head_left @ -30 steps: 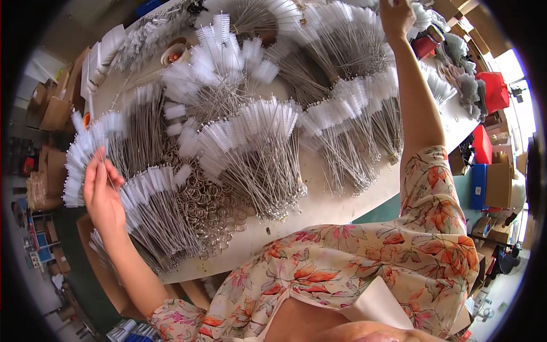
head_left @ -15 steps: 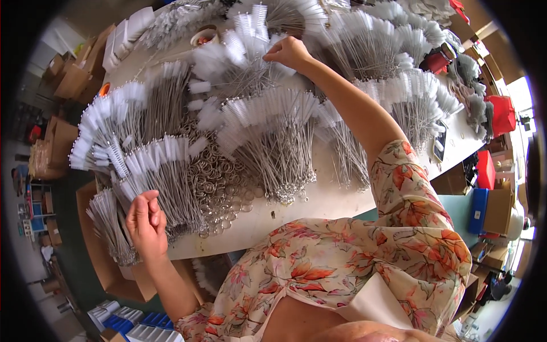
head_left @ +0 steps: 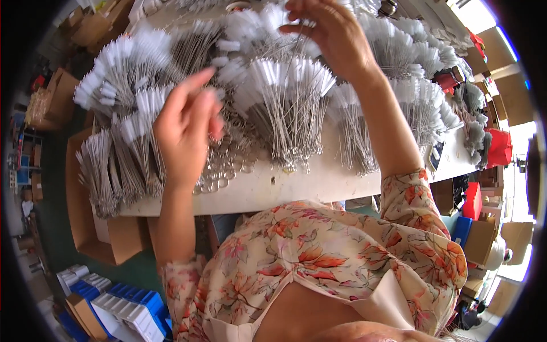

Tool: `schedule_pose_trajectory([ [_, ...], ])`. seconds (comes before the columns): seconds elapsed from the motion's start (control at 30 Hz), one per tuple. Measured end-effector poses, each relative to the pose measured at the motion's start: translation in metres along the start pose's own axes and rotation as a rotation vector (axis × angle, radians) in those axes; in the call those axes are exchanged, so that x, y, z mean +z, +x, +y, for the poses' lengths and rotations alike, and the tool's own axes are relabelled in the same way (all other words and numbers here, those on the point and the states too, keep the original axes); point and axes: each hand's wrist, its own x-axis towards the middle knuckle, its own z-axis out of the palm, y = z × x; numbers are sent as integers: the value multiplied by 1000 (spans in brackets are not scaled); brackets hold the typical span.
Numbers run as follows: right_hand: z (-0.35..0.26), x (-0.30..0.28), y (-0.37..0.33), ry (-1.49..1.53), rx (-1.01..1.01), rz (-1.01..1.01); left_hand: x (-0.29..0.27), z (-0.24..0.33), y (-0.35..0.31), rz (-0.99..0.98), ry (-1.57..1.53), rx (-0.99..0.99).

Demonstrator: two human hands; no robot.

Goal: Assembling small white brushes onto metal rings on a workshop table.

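My right hand [head_left: 336, 40] is raised over the far middle of the table, fingers curled around a thin wire that looks like the stem of a brush; the brush's head cannot be told apart from the pile behind. My left hand [head_left: 185, 125] is blurred by motion, index finger stretched and the others loosely bent, with nothing visible in it. It hovers over the left bundles and a heap of metal rings [head_left: 222, 168]. Between the hands stands a thick bundle of white-bristled wire brushes [head_left: 293, 108], looped ends toward me.
More brush bundles [head_left: 407, 108] spread along the right and far side of the white table [head_left: 273, 191]. An open cardboard box [head_left: 117, 239] stands beyond the left table edge. Blue and white bins [head_left: 128, 308] lie lower left. Red containers [head_left: 497, 148] are at the right.
My left hand has risen and moved right, from beside the left bundles to over the rings. My right hand has lifted from the far brush pile and shifted right. The view has shifted too.
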Motion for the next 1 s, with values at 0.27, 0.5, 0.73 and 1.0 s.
schedule_pose_trajectory([
  [0.27, 15, 48, -92, 42, 165, -172, 29, -29, -3, -64, 138, 316],
  [0.5, 51, 47, -130, 499, 589, -13, 11, -65, -58, -82, 397, 500],
  [0.73, 29, 24, -129, 180, 674, -226, -25, -42, -60, -47, 556, 675],
  [1.0, 26, 55, -165, -416, 440, -601, -9, -25, -78, -479, -278, -141],
])
